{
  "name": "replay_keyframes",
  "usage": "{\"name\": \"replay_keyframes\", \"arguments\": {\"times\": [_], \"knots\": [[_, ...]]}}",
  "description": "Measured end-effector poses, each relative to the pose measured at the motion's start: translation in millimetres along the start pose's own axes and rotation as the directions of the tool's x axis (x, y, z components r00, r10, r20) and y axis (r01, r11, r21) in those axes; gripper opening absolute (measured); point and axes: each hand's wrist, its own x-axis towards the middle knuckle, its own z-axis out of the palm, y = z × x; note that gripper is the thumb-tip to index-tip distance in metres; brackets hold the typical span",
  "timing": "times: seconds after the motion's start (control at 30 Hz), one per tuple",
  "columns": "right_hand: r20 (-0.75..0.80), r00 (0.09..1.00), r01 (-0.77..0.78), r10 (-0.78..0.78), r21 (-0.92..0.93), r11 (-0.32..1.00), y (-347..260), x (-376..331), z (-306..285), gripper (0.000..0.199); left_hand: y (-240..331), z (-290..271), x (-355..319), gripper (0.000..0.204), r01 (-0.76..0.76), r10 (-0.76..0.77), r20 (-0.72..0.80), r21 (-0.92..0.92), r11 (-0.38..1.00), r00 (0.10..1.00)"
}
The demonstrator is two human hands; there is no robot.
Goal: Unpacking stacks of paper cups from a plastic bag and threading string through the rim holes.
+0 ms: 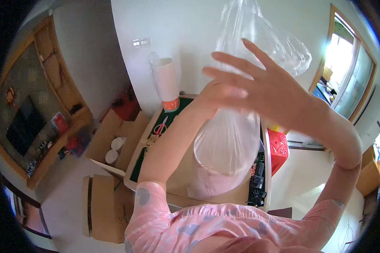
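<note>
I hold up a large clear plastic bag (234,139) over the table; its lower end looks pinkish and rests near a sheet of cardboard (179,177). My left hand (211,98) is closed around the bag's middle, partly hidden behind my other hand's fingers. My right hand (268,90) is spread flat with the fingers apart, in front of the bag's upper part, holding nothing. The top of the bag billows loosely above both hands.
A tall sleeve of white paper cups (166,84) stands at the far edge of the green-topped table (153,130), with pink-handled scissors (160,125) near it. Open cardboard boxes (109,145) lie on the floor at left. A red plastic stool (278,147) is at right.
</note>
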Motion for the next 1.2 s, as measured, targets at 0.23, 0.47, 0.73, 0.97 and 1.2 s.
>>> {"name": "replay_keyframes", "arguments": {"times": [0.23,0.47,0.73,0.97,1.2], "knots": [[-0.095,0.977,-0.213,0.191,-0.476,0.853,98,-22,44,0.019,-31,8,-6,0.028,0.002,-0.036,0.138,0.243,0.970,0.990],[0.538,0.662,-0.671,0.522,0.115,0.733,99,-74,60,0.035,-50,8,-16,0.032,-0.159,0.097,0.232,0.264,0.951,0.968],[-0.137,0.954,-0.289,0.266,-0.203,0.936,245,-211,-15,0.041,-78,2,1,0.021,0.260,-0.238,0.127,-0.201,0.945,0.963],[0.091,0.994,0.054,-0.052,-0.011,0.999,-15,-20,78,0.044,-82,-6,-7,0.024,0.246,-0.234,0.338,0.007,0.969,0.912],[0.836,0.536,-0.543,-0.115,0.446,0.711,9,-63,100,0.021,-72,-11,-37,0.040,-0.199,0.128,0.169,0.523,0.829,0.977]]}}
